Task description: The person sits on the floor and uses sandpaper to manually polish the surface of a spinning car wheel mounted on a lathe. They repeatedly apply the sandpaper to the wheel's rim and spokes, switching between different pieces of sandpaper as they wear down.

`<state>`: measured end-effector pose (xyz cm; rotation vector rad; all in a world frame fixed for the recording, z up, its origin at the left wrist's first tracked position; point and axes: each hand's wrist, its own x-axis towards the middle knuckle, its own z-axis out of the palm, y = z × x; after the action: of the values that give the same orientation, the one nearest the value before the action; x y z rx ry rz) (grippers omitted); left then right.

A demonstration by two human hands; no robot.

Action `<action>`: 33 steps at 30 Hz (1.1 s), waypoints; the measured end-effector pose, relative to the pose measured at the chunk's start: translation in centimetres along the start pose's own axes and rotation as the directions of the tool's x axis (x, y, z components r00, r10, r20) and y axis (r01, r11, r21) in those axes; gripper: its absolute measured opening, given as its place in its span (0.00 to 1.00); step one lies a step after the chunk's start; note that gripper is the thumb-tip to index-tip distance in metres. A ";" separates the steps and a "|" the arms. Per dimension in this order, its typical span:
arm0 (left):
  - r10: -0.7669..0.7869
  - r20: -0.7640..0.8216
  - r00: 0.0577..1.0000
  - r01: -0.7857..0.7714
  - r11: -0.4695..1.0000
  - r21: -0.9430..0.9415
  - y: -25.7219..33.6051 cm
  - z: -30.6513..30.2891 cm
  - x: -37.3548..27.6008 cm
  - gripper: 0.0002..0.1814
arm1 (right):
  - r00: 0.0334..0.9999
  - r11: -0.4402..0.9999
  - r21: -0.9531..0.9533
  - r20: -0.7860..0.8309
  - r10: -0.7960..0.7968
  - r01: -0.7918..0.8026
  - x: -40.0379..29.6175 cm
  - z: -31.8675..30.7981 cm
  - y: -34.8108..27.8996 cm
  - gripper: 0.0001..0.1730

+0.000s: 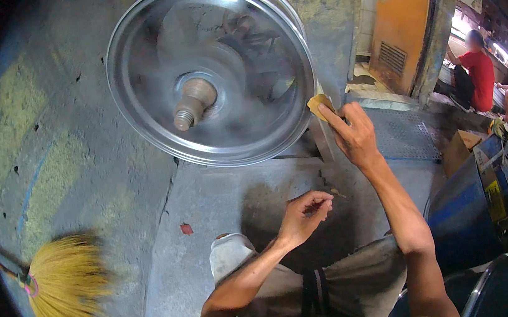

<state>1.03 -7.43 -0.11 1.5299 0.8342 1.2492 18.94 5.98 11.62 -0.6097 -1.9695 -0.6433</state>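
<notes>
A metal wheel rim (158,146) is mounted on a threaded steel shaft (195,100); its middle looks blurred, as with spinning. My right hand (358,132) holds a folded piece of yellowish-brown abrasive sheet (320,107), apparently sandpaper, against or very close to the rim's right edge. My left hand (305,216) is raised above my lap, below the rim, with thumb and fingertips brought together. Whether something small is pinched there cannot be told; a small yellowish scrap (338,192) shows just beyond the fingertips.
A straw broom (69,290) lies at the lower left. A small red scrap (186,229) is on the grey floor. Right of me stand a blue drum (461,205) and a cardboard box (460,151). Beyond an orange door (400,15), a person in red (479,76) sits near another person.
</notes>
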 end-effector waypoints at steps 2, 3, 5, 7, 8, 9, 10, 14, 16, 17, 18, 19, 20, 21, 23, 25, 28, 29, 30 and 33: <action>-0.008 0.014 1.000 0.008 1.000 0.011 -0.2 0.1 0.0 0.09 | 1.000 1.000 0.019 -0.023 -0.005 0.006 0.4 0.2 0.1 0.34; -0.011 0.021 1.000 0.011 1.000 0.018 -0.2 0.1 0.0 0.09 | 0.999 1.000 0.019 -0.035 -0.019 0.020 0.6 0.2 0.2 0.35; -0.020 0.025 0.999 0.019 0.998 0.063 -0.3 0.1 -0.1 0.09 | 0.997 0.999 0.018 -0.060 -0.048 0.049 0.8 0.3 0.4 0.35; -0.012 0.028 1.000 0.010 0.997 0.078 -0.5 0.0 0.1 0.09 | 0.997 0.998 0.029 -0.065 -0.049 0.051 1.0 0.6 0.1 0.36; 0.001 0.030 1.000 -0.003 0.997 0.071 -0.7 -0.1 0.2 0.09 | 0.996 0.998 0.035 -0.067 -0.050 0.052 1.2 0.7 0.0 0.36; 0.009 0.031 0.999 -0.011 0.998 0.064 -0.8 -0.1 0.2 0.09 | 0.997 0.998 0.031 -0.067 -0.045 0.047 1.1 0.8 0.0 0.37; 0.003 0.030 1.000 -0.005 0.997 0.073 -0.7 -0.1 0.2 0.09 | 0.997 0.999 0.028 -0.066 -0.039 0.041 1.1 1.0 0.0 0.37; 0.018 0.024 1.000 -0.020 0.993 0.113 -0.7 -0.1 0.0 0.09 | 0.999 0.998 0.058 -0.051 -0.018 0.021 1.4 0.9 -0.2 0.37; 0.037 0.026 0.999 -0.040 0.990 0.133 -0.7 -0.1 0.0 0.09 | 0.998 0.998 0.057 -0.053 -0.015 0.018 1.2 1.1 0.0 0.35; 0.042 0.030 0.999 -0.046 0.989 0.142 -0.5 0.0 0.0 0.09 | 0.998 0.998 0.057 -0.054 -0.013 0.016 1.2 1.2 0.1 0.34; 0.047 0.034 0.998 -0.051 0.987 0.151 -0.4 0.0 0.0 0.09 | 0.998 0.998 0.056 -0.057 -0.010 0.013 1.3 1.2 0.1 0.34; 0.046 0.038 0.998 -0.051 0.988 0.146 -0.4 0.0 0.0 0.09 | 0.998 0.998 0.056 -0.059 -0.007 0.010 1.4 1.2 0.1 0.34; 0.046 0.041 0.998 -0.051 0.989 0.140 -0.4 0.0 -0.1 0.09 | 0.998 0.998 0.055 -0.061 -0.004 0.007 1.4 1.1 0.0 0.35; 0.045 0.044 0.998 -0.051 0.989 0.136 -0.4 0.0 -0.1 0.10 | 0.998 0.998 0.055 -0.056 0.000 0.003 1.5 1.1 -0.1 0.35; 0.039 0.040 0.998 -0.044 0.989 0.143 -0.4 0.0 -0.1 0.10 | 0.999 0.998 0.055 -0.044 0.009 -0.006 1.9 0.8 -0.6 0.35; 0.032 0.039 0.999 -0.038 0.988 0.153 -0.3 0.0 -0.2 0.10 | 0.999 0.999 0.041 -0.048 0.009 -0.007 2.2 0.8 -0.7 0.34; 0.001 0.043 0.999 -0.008 0.987 0.163 0.1 0.0 -0.1 0.10 | 0.998 0.999 0.039 -0.050 0.029 -0.027 2.7 0.5 -0.8 0.31; -0.022 0.041 0.999 0.015 0.986 0.164 0.4 0.0 -0.1 0.10 | 0.998 0.999 0.040 -0.051 0.039 -0.037 2.8 0.3 -0.8 0.30; -0.052 0.040 0.998 0.045 0.986 0.162 0.6 0.1 -0.2 0.10 | 0.998 0.997 0.060 -0.034 0.053 -0.051 2.5 0.1 -0.9 0.29; 0.025 0.023 0.999 -0.029 0.986 0.164 -0.3 -0.2 0.1 0.09 | 0.993 0.991 0.078 0.067 0.099 -0.105 1.4 -1.2 -1.1 0.25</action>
<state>0.88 -7.18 -0.38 1.6876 0.9243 1.2064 18.34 4.57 13.19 -0.6825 -1.9981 -0.4834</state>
